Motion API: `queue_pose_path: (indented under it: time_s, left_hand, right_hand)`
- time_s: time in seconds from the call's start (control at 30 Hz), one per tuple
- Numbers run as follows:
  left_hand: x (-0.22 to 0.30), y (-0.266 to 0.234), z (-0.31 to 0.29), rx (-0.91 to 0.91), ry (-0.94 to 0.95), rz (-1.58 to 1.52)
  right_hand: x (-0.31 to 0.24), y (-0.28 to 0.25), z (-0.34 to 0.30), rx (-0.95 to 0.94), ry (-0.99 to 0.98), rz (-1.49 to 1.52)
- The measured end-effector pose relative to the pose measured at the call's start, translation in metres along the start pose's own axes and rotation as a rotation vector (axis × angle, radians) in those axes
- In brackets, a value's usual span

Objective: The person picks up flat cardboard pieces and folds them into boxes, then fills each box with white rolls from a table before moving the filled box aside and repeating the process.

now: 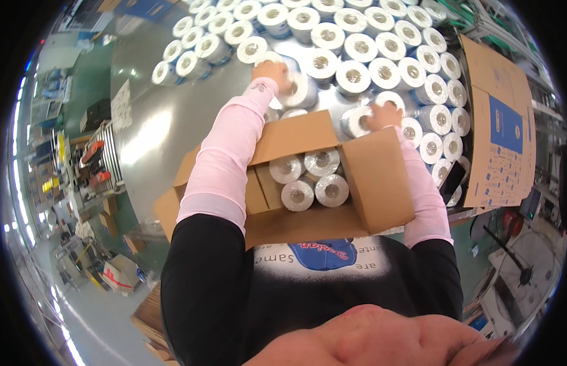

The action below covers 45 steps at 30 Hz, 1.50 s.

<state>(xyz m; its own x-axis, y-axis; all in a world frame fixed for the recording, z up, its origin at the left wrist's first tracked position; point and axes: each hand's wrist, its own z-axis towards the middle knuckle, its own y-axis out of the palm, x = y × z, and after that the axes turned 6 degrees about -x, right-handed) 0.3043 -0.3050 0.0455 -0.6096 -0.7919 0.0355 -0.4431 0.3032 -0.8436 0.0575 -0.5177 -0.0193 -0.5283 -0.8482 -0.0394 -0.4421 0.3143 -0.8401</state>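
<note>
LH [272, 73] & RH [386, 117] are touching film-wrapped rolls [302, 91] on metal table [174, 100]; clamped or not, unclear. Prob. picking for packing; 4 boxed rolls [341, 194] sitting in ctn [381, 183]; next move's likely needing lift over far flap [299, 135].

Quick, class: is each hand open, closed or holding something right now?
Left hand: at a wrapped white roll; whether it grips cannot be told.
Right hand: at another white roll; open or closed cannot be told.
</note>
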Motion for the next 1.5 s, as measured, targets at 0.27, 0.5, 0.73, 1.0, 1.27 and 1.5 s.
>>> queue_pose_path:
  time_s: [0.27, 0.5, 0.73, 1.0, 1.27, 1.5]
  left_hand:
    - [-0.155, -0.040, -0.179, 0.382, 0.641, -1.111]
    - [-0.179, -0.027, -0.407, 0.034, 0.459, -0.754]
    - [-0.136, 0.073, -0.407, -0.041, 0.383, 0.097]
    - [-0.146, 0.134, -0.337, -0.401, 0.300, -0.211]
    - [-0.136, 0.029, -0.163, 0.243, 0.409, -0.403]
    - [-0.066, 0.071, -0.030, -0.465, -0.016, 0.059]
  right_hand:
    - [0.011, -0.139, -0.078, -0.007, -0.597, 1.432]
    - [-0.194, -0.152, -0.179, -1.127, -0.919, 0.717]
    - [-0.298, 0.050, -0.224, -0.052, -1.157, -0.518]
    - [-0.261, -0.081, -0.235, 0.633, -1.121, 0.067]
    - [-0.211, -0.059, -0.209, 0.574, -0.795, 0.141]
    - [-0.086, -0.047, -0.151, 0.781, -0.506, 0.657]
